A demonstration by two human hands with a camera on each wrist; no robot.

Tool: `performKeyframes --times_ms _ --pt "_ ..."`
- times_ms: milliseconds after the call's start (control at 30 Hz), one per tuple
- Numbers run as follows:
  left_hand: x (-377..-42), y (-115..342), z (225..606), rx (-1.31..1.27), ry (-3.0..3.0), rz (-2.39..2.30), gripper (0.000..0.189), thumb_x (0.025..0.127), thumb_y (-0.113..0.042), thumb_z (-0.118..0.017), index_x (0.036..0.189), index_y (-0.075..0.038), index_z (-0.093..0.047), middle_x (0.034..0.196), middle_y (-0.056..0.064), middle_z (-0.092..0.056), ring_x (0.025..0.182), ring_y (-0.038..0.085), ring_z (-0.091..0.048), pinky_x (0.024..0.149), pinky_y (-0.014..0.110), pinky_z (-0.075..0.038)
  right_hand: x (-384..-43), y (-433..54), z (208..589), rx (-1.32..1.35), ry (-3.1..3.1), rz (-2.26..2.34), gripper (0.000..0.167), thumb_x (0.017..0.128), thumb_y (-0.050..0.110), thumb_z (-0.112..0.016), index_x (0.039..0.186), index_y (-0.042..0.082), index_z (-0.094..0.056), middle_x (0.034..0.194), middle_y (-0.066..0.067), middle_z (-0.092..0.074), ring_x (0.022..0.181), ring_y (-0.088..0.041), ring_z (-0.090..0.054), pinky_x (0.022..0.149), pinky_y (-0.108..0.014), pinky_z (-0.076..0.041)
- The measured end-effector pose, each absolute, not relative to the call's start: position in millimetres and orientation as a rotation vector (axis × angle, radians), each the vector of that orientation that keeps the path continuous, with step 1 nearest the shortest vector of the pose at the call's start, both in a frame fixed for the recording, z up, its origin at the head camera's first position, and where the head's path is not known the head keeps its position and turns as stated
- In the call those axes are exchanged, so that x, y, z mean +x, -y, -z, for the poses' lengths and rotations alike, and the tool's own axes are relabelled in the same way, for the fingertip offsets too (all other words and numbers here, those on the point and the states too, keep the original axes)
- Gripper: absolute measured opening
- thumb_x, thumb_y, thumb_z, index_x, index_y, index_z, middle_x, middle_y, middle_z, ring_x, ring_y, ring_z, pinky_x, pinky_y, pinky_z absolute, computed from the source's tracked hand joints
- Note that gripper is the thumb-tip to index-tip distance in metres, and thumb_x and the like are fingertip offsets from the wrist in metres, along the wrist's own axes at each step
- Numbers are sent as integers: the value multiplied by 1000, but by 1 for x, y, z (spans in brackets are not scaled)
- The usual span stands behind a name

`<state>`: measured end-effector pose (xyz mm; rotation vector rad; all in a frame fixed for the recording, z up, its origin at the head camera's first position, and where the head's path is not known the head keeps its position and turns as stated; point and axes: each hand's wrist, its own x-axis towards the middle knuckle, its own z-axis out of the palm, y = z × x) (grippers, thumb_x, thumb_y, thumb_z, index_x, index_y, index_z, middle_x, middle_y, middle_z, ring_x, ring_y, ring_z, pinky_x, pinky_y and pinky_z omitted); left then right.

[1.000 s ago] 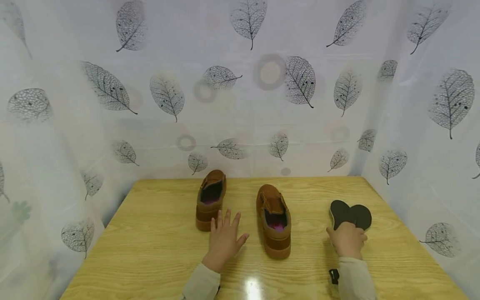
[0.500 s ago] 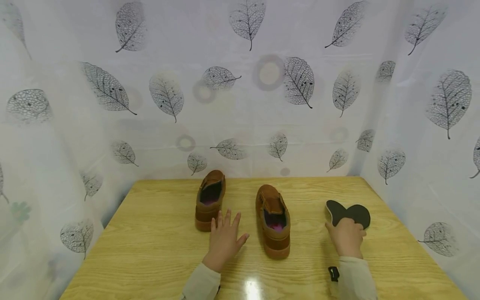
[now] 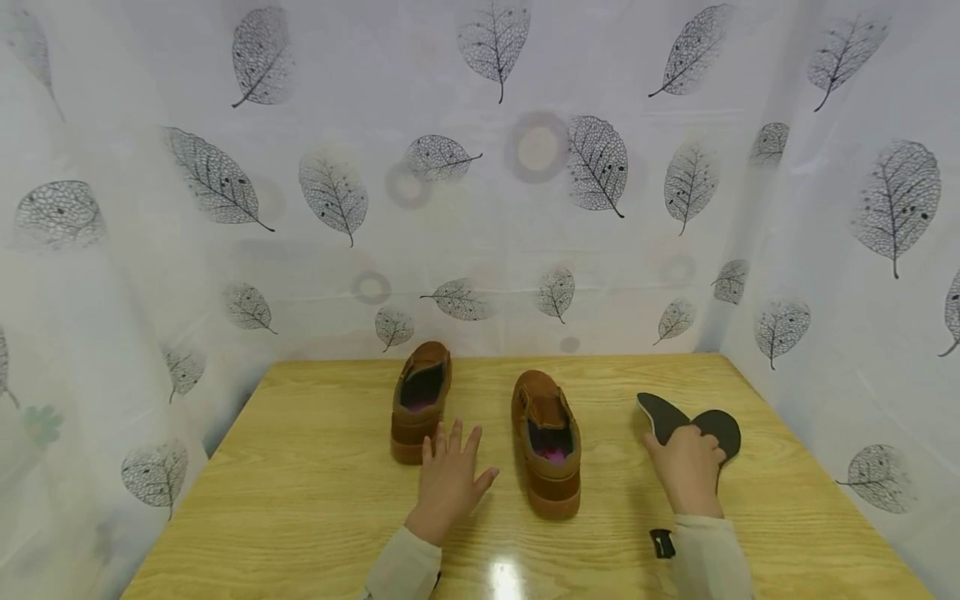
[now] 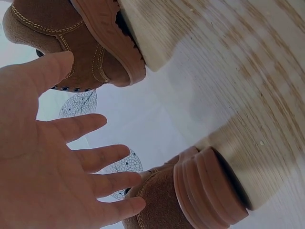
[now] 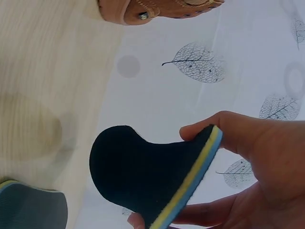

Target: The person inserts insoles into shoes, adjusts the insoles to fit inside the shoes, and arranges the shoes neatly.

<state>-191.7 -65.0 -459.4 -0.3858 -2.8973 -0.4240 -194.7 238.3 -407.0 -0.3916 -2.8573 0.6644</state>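
Observation:
Two brown slip-on shoes stand on the wooden table, toes pointing away: the left shoe (image 3: 411,429) farther back, the right shoe (image 3: 553,483) nearer. My left hand (image 3: 447,483) is spread, fingers straight, by the left shoe's heel; in the left wrist view the hand (image 4: 57,162) holds nothing, between both shoes. At the table's right, my right hand (image 3: 688,471) pinches a black insole (image 3: 660,415) between thumb and fingers, lifted and tilted. Its cut edge shows yellow and blue layers in the right wrist view. Another insole (image 3: 722,429) lies on the table beside it.
The light wooden table (image 3: 300,492) has edges at the back and both sides. A pale curtain (image 3: 465,242) with leaf prints hangs behind and along the sides. A small black piece (image 3: 663,543) sits beside the right sleeve.
My right hand has lifted and tilted its insole a little, up and to the left, away from the other insole. The left hand and both shoes stay put.

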Motion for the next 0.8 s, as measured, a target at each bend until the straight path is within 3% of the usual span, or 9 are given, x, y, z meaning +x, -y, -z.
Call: performKeyframes --times_ms 200,333,800 --pt "-192 66 461 -380 2896 419 65 90 -44 -63 142 -8 -47 145 25 -38 134 49 -32 104 65 -27 -190 -230 398 -347 2816 -739 51 91 24 -62 88 -25 -48 86 -39 -45 83 -49 -40 72 -52 -31" --pt "-192 67 462 -383 2891 415 65 90 -44 -63 141 -8 -47 145 25 -39 133 50 -32 104 65 -27 -188 -225 391 -359 2804 -820 51 92 24 -61 93 -25 -46 89 -38 -41 81 -44 -33 70 -49 -33" --pt "-192 68 461 -383 2889 417 66 90 -44 -63 142 -8 -46 145 25 -39 134 49 -31 104 65 -27 -180 -208 374 -303 2797 -864 60 93 26 -59 110 -29 -43 105 -45 -40 98 -55 -36 82 -60 -36"
